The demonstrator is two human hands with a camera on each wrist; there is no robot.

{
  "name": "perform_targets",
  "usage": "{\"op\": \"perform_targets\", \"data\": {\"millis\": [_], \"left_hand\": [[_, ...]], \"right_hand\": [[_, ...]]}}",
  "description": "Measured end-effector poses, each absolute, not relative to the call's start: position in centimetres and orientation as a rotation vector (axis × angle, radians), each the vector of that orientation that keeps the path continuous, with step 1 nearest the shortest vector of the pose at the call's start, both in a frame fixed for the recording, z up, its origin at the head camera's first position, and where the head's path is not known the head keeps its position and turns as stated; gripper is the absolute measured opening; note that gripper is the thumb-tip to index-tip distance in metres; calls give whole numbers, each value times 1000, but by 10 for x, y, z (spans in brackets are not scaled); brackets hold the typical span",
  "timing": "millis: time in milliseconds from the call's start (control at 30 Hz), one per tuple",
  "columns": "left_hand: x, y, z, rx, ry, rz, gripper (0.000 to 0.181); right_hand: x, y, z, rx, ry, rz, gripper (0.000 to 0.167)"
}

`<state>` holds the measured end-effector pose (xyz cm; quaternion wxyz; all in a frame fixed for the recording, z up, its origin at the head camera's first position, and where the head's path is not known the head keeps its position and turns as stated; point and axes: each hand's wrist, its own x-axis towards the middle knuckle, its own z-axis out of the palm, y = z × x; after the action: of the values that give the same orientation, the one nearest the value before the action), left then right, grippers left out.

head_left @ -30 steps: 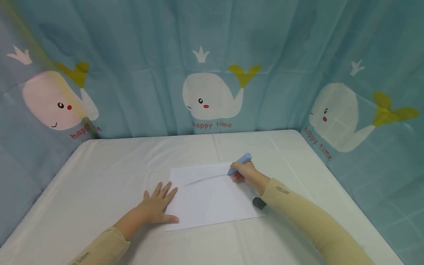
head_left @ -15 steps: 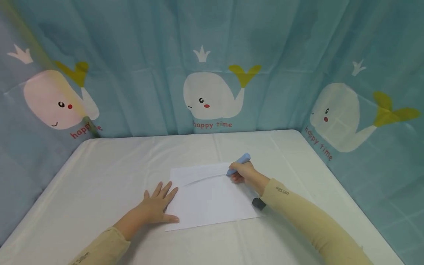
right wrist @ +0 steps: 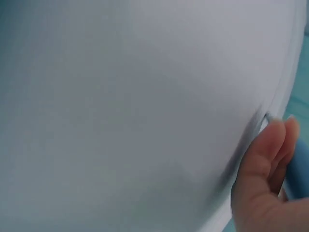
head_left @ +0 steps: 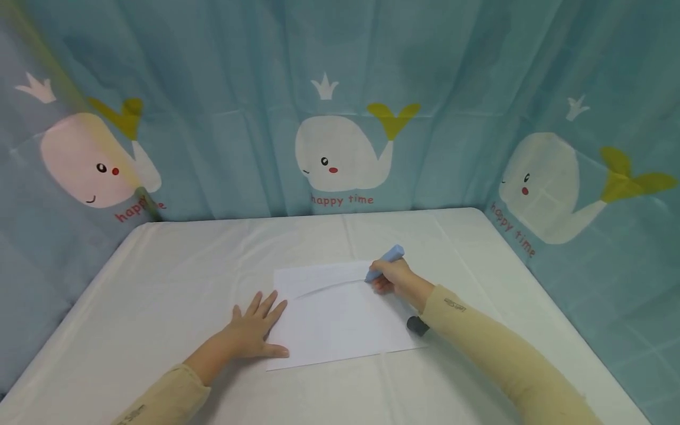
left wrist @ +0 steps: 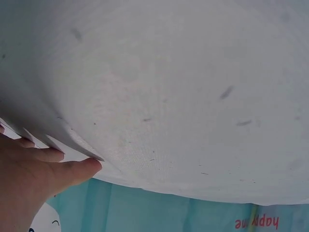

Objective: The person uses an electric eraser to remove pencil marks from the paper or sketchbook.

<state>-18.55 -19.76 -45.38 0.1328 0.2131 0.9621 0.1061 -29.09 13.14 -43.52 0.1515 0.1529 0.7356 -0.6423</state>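
Observation:
In the head view a white sheet of paper (head_left: 334, 330) lies flat, with a faint grey streak (head_left: 329, 287) running across its upper part. The right hand (head_left: 390, 275) pinches a thick light-blue marker (head_left: 393, 254) between thumb and fingers. Its tip points down at the right end of the streak; the right wrist view shows the marker (right wrist: 298, 171) partly hidden behind the hand (right wrist: 263, 174). With fingers spread, the left hand (head_left: 249, 333) rests on the paper's left edge. Fingers and thumb of the left hand (left wrist: 43, 169) also show in the left wrist view.
A white cloth covers the table (head_left: 175, 283). Beside the right sleeve, over the paper's right edge, is a small dark round thing (head_left: 417, 325), partly hidden. A blue curtain (head_left: 239, 147) printed with whales encloses the back and sides.
The marker tip shifts very slightly left and then back right. The left hand and paper stay in place; the whole head view drifts a little.

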Motion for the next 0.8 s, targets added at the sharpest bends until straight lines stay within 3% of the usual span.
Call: {"op": "perform_targets", "data": {"millis": [800], "left_hand": [[-185,-198,-453,634,2791,305,106]], "right_hand": [[-289,130,-436,421,2121,-1836,20]]}}
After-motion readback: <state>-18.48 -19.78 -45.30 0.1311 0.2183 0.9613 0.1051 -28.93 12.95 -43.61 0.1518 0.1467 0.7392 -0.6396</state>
